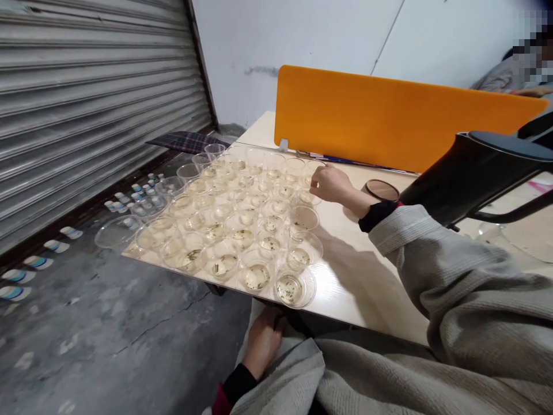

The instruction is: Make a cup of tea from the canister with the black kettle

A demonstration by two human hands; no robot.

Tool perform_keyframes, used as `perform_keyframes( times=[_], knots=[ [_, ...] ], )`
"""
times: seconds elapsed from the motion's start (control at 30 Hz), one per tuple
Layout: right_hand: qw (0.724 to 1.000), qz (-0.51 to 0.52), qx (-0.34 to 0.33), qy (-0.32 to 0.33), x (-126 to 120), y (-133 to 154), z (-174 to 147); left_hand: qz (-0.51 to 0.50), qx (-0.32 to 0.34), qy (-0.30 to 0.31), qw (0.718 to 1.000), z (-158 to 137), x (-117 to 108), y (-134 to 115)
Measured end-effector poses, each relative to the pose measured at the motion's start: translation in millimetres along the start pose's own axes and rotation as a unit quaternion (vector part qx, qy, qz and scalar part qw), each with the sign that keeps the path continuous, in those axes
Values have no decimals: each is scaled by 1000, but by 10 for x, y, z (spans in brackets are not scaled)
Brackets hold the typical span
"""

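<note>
Rows of clear plastic cups [257, 275] stand close together on the pale wooden table, each with dark bits like tea leaves at the bottom. My right hand [330, 183] hangs over a cup [307, 197] at the far right of the rows, thumb and fingertips pinched together. Whatever is between those fingertips is too small or hidden to make out. Below the table's front edge, my left hand [264, 334] rests at my lap with its fingers curled against something dark, which I cannot identify.
An orange divider [367, 115] runs along the table's back. A brown round container [381, 190] and a black kettle [470, 178] stand to the right. Several small labelled bottles [56, 245] line the floor by the shutter [99, 86]. Another person [503, 75] is partly visible beyond the divider.
</note>
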State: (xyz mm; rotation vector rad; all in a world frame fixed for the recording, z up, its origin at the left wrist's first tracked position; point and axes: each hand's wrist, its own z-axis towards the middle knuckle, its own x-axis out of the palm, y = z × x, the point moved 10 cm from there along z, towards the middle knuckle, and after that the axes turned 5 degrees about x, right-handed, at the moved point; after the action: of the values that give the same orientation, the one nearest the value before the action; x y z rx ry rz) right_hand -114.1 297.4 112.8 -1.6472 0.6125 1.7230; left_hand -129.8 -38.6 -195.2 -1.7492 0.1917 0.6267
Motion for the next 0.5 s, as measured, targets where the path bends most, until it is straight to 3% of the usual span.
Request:
perform_keyframes(
  times=[0.27,0.5],
  knots=[
    [999,13,23,-45,-4,-83,33,16,-3,9,1000,-2,24,28],
    [995,26,-18,-94,-7,-36,18,21,-8,-2,1000,-8,16,3]
  ],
)
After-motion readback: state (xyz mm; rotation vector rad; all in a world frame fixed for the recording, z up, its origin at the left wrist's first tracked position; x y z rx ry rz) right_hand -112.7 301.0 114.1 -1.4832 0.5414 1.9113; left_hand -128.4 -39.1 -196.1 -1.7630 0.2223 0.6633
